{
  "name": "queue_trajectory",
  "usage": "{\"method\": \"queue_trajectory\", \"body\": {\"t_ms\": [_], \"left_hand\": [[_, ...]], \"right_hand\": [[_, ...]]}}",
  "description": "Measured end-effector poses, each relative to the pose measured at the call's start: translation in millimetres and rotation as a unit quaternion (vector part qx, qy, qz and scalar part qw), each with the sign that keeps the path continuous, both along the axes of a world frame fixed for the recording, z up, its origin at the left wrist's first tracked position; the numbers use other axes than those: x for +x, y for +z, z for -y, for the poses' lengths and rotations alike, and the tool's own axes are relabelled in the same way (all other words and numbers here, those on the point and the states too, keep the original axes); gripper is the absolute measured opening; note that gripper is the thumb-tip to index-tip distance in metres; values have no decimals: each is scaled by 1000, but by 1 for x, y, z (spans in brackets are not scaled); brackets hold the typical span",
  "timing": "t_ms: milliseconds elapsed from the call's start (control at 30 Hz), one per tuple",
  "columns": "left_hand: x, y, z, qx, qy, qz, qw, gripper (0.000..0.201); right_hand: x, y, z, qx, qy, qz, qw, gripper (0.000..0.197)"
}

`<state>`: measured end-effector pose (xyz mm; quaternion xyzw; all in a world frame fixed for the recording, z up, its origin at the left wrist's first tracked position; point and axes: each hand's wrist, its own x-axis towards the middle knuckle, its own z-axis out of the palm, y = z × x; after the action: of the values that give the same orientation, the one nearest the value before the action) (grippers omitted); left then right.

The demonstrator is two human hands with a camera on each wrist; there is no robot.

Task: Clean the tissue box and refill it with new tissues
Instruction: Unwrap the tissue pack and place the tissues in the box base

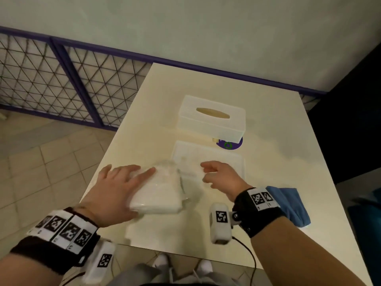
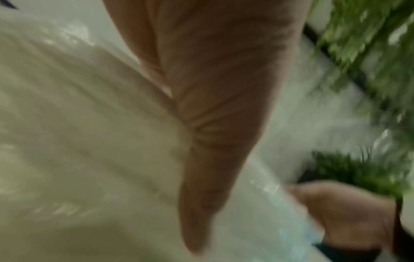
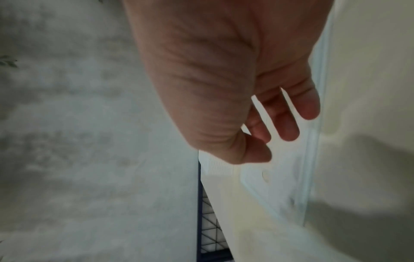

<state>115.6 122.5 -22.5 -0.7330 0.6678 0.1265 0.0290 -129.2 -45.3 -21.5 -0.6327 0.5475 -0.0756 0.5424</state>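
A white pack of tissues point(image 1: 162, 193) in clear wrap lies on the table's near part. My left hand point(image 1: 127, 178) rests flat on its left side with straight fingers; the left wrist view shows the hand point(image 2: 212, 124) against the wrap point(image 2: 78, 133). My right hand point(image 1: 214, 174) hovers just right of the pack, over the box's flat clear base point(image 1: 231, 159), fingers loosely curled and holding nothing. The right wrist view shows those fingers point(image 3: 289, 127) above the base point(image 3: 280, 187). The white tissue box cover point(image 1: 212, 120) stands behind, its oval slot up.
A blue cloth point(image 1: 290, 205) lies at the table's right edge beside my right wrist. A purple round sticker point(image 1: 229, 145) peeks from under the box cover. The cream table point(image 1: 268, 124) ends at a wall; a mesh fence point(image 1: 61, 79) and tiled floor lie left.
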Motion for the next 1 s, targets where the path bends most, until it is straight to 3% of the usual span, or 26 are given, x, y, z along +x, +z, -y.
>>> {"method": "queue_trajectory", "body": {"t_ms": [67,133,233,300,400,600,733,800,900,1000], "left_hand": [[-2,-15,-5,72,9,14,997,126],[-3,-23,-7,69,19,-2,997,120],[-4,-30,-7,45,25,-14,999,105],[-5,-35,-8,49,33,-11,998,106],[-8,-40,-7,48,45,-2,998,107],[-11,-46,-7,43,63,5,997,106],[-11,-48,-11,13,77,-15,997,113],[-12,-49,-12,-5,84,-21,996,116],[-14,-51,-15,-16,86,-17,996,117],[-15,-54,-18,-29,82,-15,996,116]], "right_hand": [[0,-4,0,-27,-12,4,1000,37],[9,-5,-4,-67,32,4,997,30],[34,-6,-14,-109,162,3,981,34],[53,-9,-20,-136,256,-16,957,33],[72,-14,-28,-142,351,-109,919,37],[81,-6,-31,-129,399,-185,889,38],[69,-14,-22,-106,413,-287,858,30],[63,-18,-18,-113,351,-289,883,24],[62,-14,-18,-134,216,-189,948,37],[70,-7,-24,-132,240,-142,951,52]]}}
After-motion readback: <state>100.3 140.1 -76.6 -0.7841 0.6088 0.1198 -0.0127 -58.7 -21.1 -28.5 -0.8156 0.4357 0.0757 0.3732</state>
